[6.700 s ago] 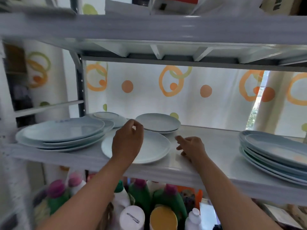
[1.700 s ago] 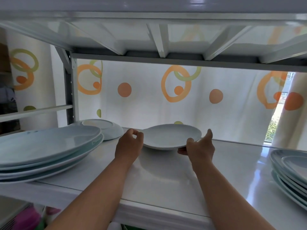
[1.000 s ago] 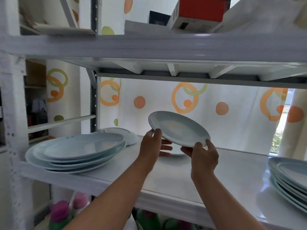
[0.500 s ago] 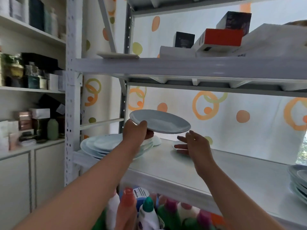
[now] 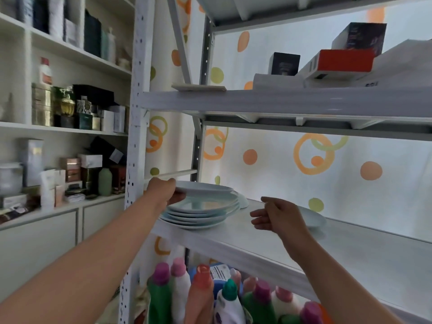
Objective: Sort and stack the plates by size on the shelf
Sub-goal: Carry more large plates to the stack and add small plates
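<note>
White shelf (image 5: 350,253), dotted curtain (image 5: 268,174) behind; left hand (image 5: 161,190) grip pinches plate (image 5: 205,188) rim; right hand (image 5: 278,216) grip loose, empty.

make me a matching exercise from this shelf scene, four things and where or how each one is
Column one:
1 left-hand grip
2 right-hand grip
3 red box
4 bottles

Column two:
a on the upper shelf
b holds nothing, fingers relaxed
c under the plate shelf
d grips the small plate over the plate stack

Pairs: 1-d, 2-b, 3-a, 4-c
</note>
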Action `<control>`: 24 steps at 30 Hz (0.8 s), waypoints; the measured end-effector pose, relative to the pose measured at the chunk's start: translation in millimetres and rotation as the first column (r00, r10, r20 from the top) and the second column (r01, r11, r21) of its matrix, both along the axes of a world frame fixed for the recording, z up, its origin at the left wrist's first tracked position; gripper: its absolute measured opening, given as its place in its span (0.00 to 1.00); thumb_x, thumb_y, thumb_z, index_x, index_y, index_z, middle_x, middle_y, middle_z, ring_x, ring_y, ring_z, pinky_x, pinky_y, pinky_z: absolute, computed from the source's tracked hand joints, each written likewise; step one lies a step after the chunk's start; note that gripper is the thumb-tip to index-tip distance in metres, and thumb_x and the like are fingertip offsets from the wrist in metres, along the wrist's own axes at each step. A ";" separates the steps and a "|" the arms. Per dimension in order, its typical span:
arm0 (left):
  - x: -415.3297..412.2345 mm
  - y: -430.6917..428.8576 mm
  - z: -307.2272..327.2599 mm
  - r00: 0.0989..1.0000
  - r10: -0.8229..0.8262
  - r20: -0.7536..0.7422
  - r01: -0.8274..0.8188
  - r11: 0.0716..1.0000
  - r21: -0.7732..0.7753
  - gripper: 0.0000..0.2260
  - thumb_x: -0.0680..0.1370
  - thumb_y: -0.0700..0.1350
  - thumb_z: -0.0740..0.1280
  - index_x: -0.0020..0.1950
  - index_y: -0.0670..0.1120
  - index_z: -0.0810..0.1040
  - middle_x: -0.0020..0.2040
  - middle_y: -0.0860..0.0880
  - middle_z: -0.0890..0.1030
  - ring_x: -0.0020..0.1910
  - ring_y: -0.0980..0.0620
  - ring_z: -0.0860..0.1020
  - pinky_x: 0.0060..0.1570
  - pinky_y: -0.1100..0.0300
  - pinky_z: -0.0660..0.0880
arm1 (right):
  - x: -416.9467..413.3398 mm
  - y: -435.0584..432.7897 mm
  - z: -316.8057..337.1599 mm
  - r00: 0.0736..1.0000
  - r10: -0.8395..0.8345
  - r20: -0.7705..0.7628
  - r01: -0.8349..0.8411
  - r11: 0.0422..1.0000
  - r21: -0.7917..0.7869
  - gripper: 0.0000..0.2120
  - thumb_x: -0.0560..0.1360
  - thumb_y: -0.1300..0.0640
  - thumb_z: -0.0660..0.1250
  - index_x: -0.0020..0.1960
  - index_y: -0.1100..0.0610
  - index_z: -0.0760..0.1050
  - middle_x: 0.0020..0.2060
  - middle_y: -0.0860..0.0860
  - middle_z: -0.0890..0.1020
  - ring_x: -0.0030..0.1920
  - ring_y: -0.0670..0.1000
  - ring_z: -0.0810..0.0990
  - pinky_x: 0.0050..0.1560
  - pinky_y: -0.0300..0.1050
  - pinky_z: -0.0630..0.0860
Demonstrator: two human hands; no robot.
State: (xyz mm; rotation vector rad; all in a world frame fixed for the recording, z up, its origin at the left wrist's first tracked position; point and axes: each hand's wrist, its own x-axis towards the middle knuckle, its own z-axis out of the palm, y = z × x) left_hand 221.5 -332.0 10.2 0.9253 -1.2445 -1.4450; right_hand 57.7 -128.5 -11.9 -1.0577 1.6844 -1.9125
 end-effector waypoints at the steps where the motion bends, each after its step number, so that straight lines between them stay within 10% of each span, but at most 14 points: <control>1: 0.0 -1.7 -1.7 1.000 -0.001 0.013 0.001 1.000 0.000 0.12 0.79 0.34 0.57 0.61 0.34 0.70 0.42 0.37 0.78 0.33 0.45 0.79 0.23 0.59 0.79 | -0.7 -0.5 -1.4 1.000 0.001 -0.001 -0.001 1.000 0.005 0.16 0.78 0.66 0.54 0.63 0.64 0.71 0.35 0.59 0.83 0.30 0.53 0.80 0.32 0.41 0.80; 16: 25.9 -13.3 -8.0 0.886 0.007 0.463 0.020 0.998 -0.053 0.06 0.78 0.34 0.60 0.41 0.35 0.71 0.24 0.43 0.80 0.15 0.55 0.74 0.17 0.68 0.71 | -6.1 -2.3 -10.3 0.998 0.064 -0.016 -0.063 0.997 0.041 0.16 0.79 0.67 0.54 0.65 0.63 0.69 0.34 0.59 0.82 0.28 0.53 0.80 0.30 0.42 0.80; 24: 20.9 -14.8 -10.3 0.608 0.461 0.646 -0.038 0.830 -0.557 0.14 0.77 0.46 0.59 0.58 0.41 0.75 0.46 0.43 0.82 0.42 0.45 0.79 0.39 0.56 0.74 | -12.7 -0.8 -15.6 0.999 0.044 -0.015 -0.043 0.998 0.034 0.16 0.79 0.66 0.54 0.65 0.63 0.70 0.33 0.58 0.83 0.28 0.53 0.80 0.31 0.42 0.80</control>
